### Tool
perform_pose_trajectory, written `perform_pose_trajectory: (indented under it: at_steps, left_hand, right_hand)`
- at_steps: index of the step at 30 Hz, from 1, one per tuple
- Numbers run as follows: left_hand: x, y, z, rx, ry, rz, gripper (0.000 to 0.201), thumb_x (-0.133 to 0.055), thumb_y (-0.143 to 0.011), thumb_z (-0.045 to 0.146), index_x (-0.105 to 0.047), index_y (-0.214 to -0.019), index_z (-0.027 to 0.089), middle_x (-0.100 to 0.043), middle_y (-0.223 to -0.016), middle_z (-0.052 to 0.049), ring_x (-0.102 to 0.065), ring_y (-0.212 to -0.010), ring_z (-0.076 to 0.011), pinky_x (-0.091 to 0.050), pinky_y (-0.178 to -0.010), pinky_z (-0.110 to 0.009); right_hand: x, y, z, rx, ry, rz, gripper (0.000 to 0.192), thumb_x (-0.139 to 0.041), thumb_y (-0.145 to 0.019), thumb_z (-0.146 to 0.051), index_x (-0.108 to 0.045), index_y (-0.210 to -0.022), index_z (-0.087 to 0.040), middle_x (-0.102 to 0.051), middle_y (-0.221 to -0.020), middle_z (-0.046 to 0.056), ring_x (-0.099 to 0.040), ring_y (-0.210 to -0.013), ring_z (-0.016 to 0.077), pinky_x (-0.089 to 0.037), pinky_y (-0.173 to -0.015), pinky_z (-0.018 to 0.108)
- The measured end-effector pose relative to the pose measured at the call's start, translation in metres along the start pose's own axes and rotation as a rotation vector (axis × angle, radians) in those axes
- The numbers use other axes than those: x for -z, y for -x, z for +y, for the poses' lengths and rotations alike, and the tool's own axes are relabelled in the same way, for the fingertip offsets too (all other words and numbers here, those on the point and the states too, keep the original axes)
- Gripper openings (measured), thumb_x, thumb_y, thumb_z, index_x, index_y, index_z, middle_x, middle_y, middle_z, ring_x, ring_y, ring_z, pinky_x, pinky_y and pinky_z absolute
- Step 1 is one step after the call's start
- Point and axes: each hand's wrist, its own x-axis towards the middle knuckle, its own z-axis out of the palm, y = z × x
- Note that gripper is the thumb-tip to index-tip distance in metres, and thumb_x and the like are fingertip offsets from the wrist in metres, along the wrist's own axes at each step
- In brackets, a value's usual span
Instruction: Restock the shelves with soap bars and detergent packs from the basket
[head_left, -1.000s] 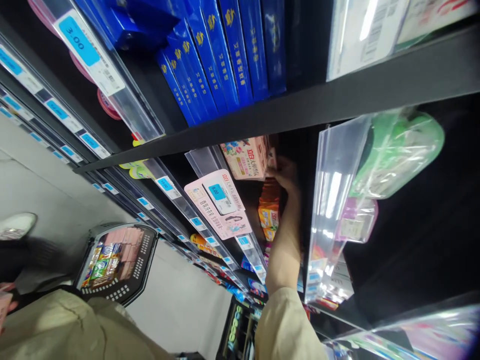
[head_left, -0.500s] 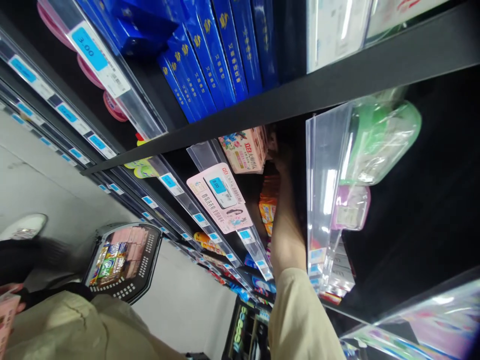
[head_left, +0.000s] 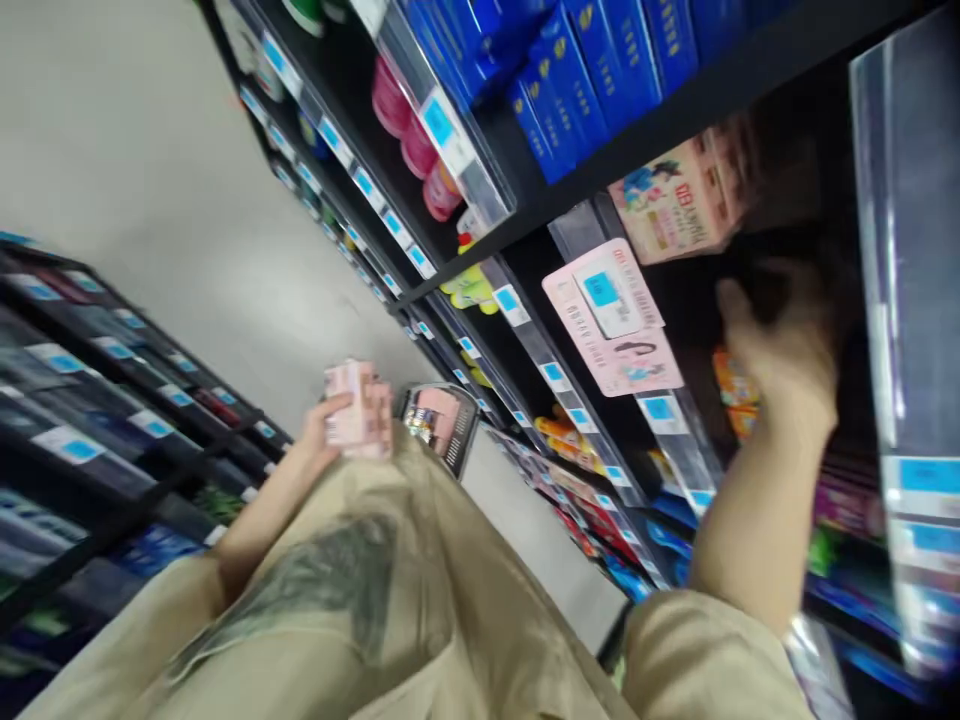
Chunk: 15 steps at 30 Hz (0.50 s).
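My left hand (head_left: 319,430) is at the left, in front of my body, closed around a stack of pink soap packs (head_left: 358,410). On the right, my right hand (head_left: 787,340) reaches into a dark shelf bay with its fingers apart and nothing visible in them. It is blurred, and the farther fingertips fade into shadow. Just above and left of it, pink soap packs (head_left: 679,200) stand in a row on the shelf, apart from the hand. Orange packs (head_left: 736,395) show beside my right wrist.
A pink sign with a price tag (head_left: 611,315) hangs from the shelf edge. Blue boxes (head_left: 570,90) fill the neighbouring bay. A black basket (head_left: 466,430) with pink and coloured packs stands on the floor. Another shelf unit (head_left: 142,480) stands at left. A clear divider (head_left: 889,300) borders the bay at right.
My right hand has come away from the shelf's pink soap packs, its fingers now apart. The view has swung, bringing my left hand and its soap packs fully into sight.
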Motion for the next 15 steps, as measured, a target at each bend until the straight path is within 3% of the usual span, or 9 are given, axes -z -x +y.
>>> perform_pose_trajectory:
  at_steps: [2,3,5,6,8,10,12,15]
  left_hand:
    - [-0.014,0.001,-0.003,-0.094,0.002,-0.171,0.038,-0.07,-0.074,0.022,-0.073,-0.11,0.01,-0.082,-0.099,-0.011,-0.079,-0.085,-0.0263,-0.065,-0.08,-0.035]
    - [-0.022,0.003,-0.004,-0.136,-0.014,-0.261,0.042,-0.076,-0.071,0.023,-0.073,-0.11,0.011,-0.082,-0.101,-0.012,-0.079,-0.089,-0.0284,-0.065,-0.082,-0.037]
    - [-0.036,0.009,-0.008,-0.199,-0.067,-0.405,0.052,-0.085,-0.066,0.025,-0.073,-0.115,0.012,-0.082,-0.104,-0.013,-0.079,-0.093,-0.0314,-0.065,-0.086,-0.041]
    - [-0.042,0.014,-0.011,-0.218,-0.098,-0.458,0.059,-0.088,-0.065,0.026,-0.072,-0.121,0.012,-0.081,-0.106,-0.013,-0.079,-0.094,-0.0326,-0.065,-0.088,-0.043]
    - [-0.052,0.027,-0.019,-0.232,-0.155,-0.553,0.074,-0.092,-0.064,0.026,-0.068,-0.133,0.013,-0.081,-0.11,-0.013,-0.079,-0.097,-0.0348,-0.064,-0.092,-0.046]
    - [-0.058,0.041,-0.029,-0.205,-0.199,-0.63,0.084,-0.092,-0.064,0.028,-0.064,-0.142,0.015,-0.08,-0.116,-0.014,-0.078,-0.102,-0.0374,-0.063,-0.095,-0.049]
    - [-0.059,0.052,-0.038,-0.159,-0.233,-0.661,0.087,-0.092,-0.064,0.03,-0.062,-0.145,0.015,-0.078,-0.122,-0.015,-0.076,-0.106,-0.04,-0.062,-0.097,-0.052]
    - [-0.053,0.061,-0.043,-0.093,-0.292,-0.642,0.093,-0.093,-0.06,0.029,-0.061,-0.146,0.015,-0.076,-0.128,-0.017,-0.074,-0.111,-0.0426,-0.061,-0.098,-0.055]
  right_hand:
    - [0.006,0.039,-0.013,0.052,-0.145,0.016,0.055,-0.077,-0.095,-0.051,-0.074,-0.125,-0.006,-0.068,-0.134,0.03,-0.059,-0.138,0.0346,-0.046,-0.108,0.051]
    - [0.013,0.063,-0.02,0.132,-0.238,0.087,0.051,-0.078,-0.094,-0.051,-0.076,-0.121,-0.008,-0.064,-0.14,0.03,-0.056,-0.142,0.0364,-0.043,-0.113,0.053]
    - [0.023,0.117,-0.04,0.236,-0.471,0.203,0.038,-0.075,-0.097,-0.044,-0.075,-0.12,-0.013,-0.065,-0.141,0.025,-0.057,-0.14,0.0345,-0.043,-0.117,0.054]
    - [0.025,0.144,-0.053,0.241,-0.621,0.193,0.034,-0.074,-0.097,-0.041,-0.073,-0.123,-0.017,-0.067,-0.139,0.021,-0.06,-0.135,0.0326,-0.046,-0.114,0.054]
    - [0.018,0.192,-0.086,0.176,-0.985,-0.038,0.042,-0.075,-0.096,-0.038,-0.066,-0.135,-0.025,-0.065,-0.142,0.015,-0.064,-0.129,0.0294,-0.056,-0.105,0.049]
    - [0.001,0.231,-0.124,0.083,-1.358,-0.409,0.061,-0.081,-0.091,-0.039,-0.057,-0.146,-0.03,-0.059,-0.15,0.013,-0.067,-0.127,0.0289,-0.061,-0.097,0.044]
    - [-0.022,0.261,-0.158,0.011,-1.668,-0.673,0.071,-0.089,-0.082,-0.041,-0.058,-0.146,-0.029,-0.062,-0.148,0.012,-0.067,-0.127,0.0301,-0.061,-0.099,0.044]
    - [-0.051,0.293,-0.195,-0.215,-1.966,-0.719,0.064,-0.092,-0.076,-0.038,-0.068,-0.133,-0.025,-0.072,-0.135,0.008,-0.064,-0.131,0.0302,-0.051,-0.116,0.045]
